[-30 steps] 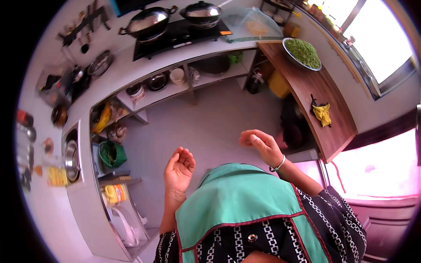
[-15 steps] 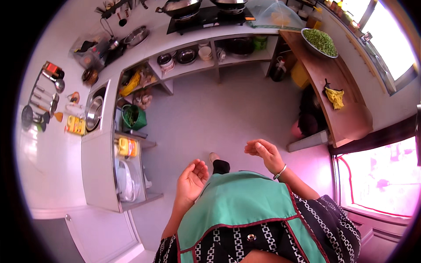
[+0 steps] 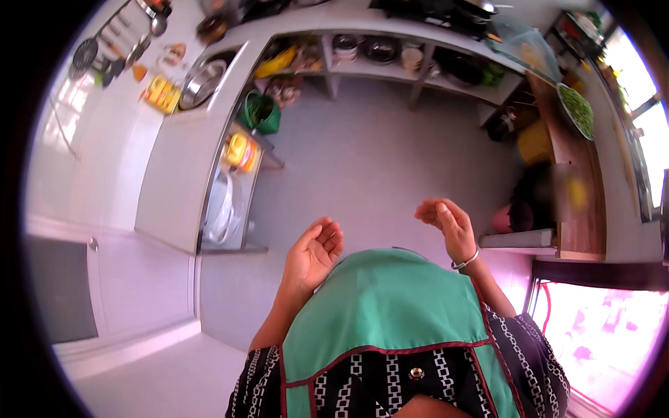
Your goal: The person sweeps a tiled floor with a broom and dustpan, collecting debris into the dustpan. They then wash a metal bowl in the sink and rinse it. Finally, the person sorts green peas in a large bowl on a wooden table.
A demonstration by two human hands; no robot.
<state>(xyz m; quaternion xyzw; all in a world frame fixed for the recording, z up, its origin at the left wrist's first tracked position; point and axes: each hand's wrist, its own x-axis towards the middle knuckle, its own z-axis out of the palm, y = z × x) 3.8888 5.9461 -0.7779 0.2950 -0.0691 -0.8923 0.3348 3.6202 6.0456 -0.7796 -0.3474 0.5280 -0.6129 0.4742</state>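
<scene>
My left hand [image 3: 313, 256] is raised in front of the green apron [image 3: 380, 299], palm turned inward, fingers slightly curled and holding nothing. Across from it, my right hand [image 3: 451, 226] is also empty, its fingers stretched out and the thumb on top. A bracelet [image 3: 465, 260] circles the right wrist. Both hands hover above the grey floor [image 3: 369, 160], apart from each other and touching nothing.
A white counter [image 3: 182, 167] with a steel sink bowl [image 3: 203, 84] runs along the left. Below it are a green bucket [image 3: 261, 113] and a yellow jug [image 3: 241, 152]. On the right, a wooden counter [image 3: 585, 195] holds a bowl of green pieces [image 3: 577, 111].
The view has turned and shifted, so the counters and shelves sit higher and the left door shows more. Both hands stay raised and empty. My foot is no longer visible.
</scene>
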